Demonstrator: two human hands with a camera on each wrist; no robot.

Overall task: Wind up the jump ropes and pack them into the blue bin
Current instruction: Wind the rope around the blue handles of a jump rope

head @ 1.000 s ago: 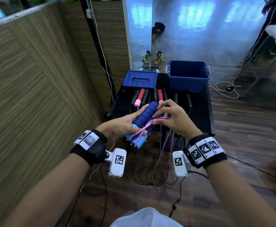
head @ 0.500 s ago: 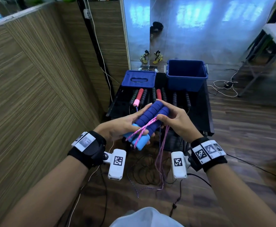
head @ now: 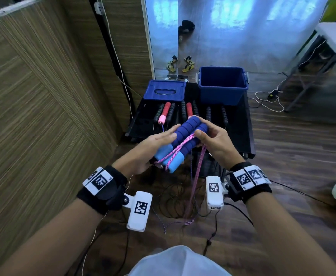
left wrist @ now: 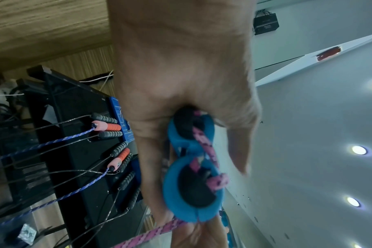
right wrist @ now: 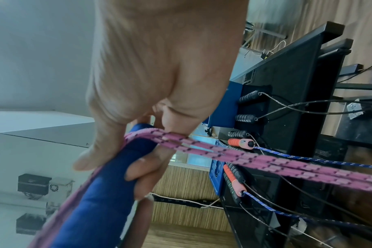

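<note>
Two blue foam handles (head: 183, 136) of a jump rope lie side by side in front of me, above the near edge of the black table (head: 240, 124). My left hand (head: 161, 138) cradles their light-blue ends (left wrist: 191, 193) from the left. At the far end my right hand (head: 207, 136) grips the handles and pinches the pink rope (head: 175, 150). That rope runs slantwise over the handles, and its slack (head: 197, 176) hangs to the floor. In the right wrist view the fingers (right wrist: 151, 167) curl round a handle (right wrist: 100, 201), with the rope (right wrist: 244, 157) passing under the thumb. The open blue bin (head: 221, 96) stands at the table's far right.
The blue lid (head: 165, 90) lies left of the bin. Several more jump ropes with red (head: 166, 110) and black (head: 209, 112) handles lie in a row on the table, their cords hanging over the near edge. A wooden partition (head: 43, 116) stands close on my left. Cables lie on the floor.
My right hand has drawn the pink rope over the handles and shifted to grip their far end. The loose rope hangs straighter. My left hand has kept its hold.
</note>
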